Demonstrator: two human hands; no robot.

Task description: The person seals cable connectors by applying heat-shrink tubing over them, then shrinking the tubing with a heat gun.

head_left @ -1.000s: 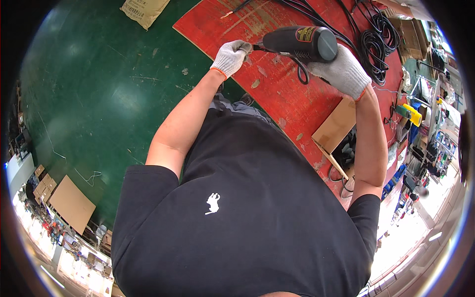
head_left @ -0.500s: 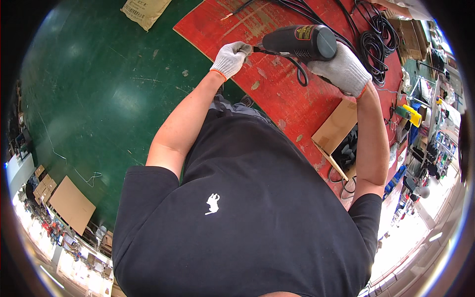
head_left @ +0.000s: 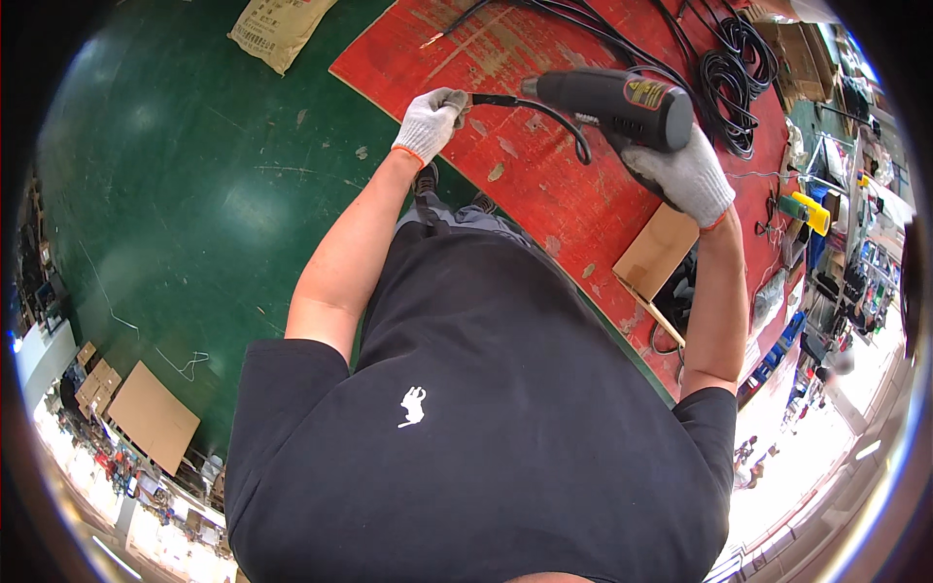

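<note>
My left hand (head_left: pixel 433 123), in a white knit glove with an orange cuff, is closed around the end of a black cable (head_left: pixel 544 111). The cable runs right from the fingers with a thicker dark section close to them, then bends down in a loop. My right hand (head_left: pixel 682 177), gloved the same way, grips the handle of a black heat gun (head_left: pixel 622 102). The gun's metal nozzle points left toward the cable, above and apart from it. Both hands are over the red worktable (head_left: pixel 544 199); the gun body hides some of the right fingers.
Coiled black cables (head_left: pixel 731 92) lie at the table's far right, with loose lengths across its far side. An open cardboard box (head_left: pixel 657 255) with dark parts stands beside my right forearm. A yellow-and-green tool (head_left: pixel 809 212) is farther right. A paper sack (head_left: pixel 280 31) lies on the green floor.
The heat gun has moved slightly right and down, its nozzle now clear of the cable in view. My left hand has shifted a little left with the cable end, showing more of the cable.
</note>
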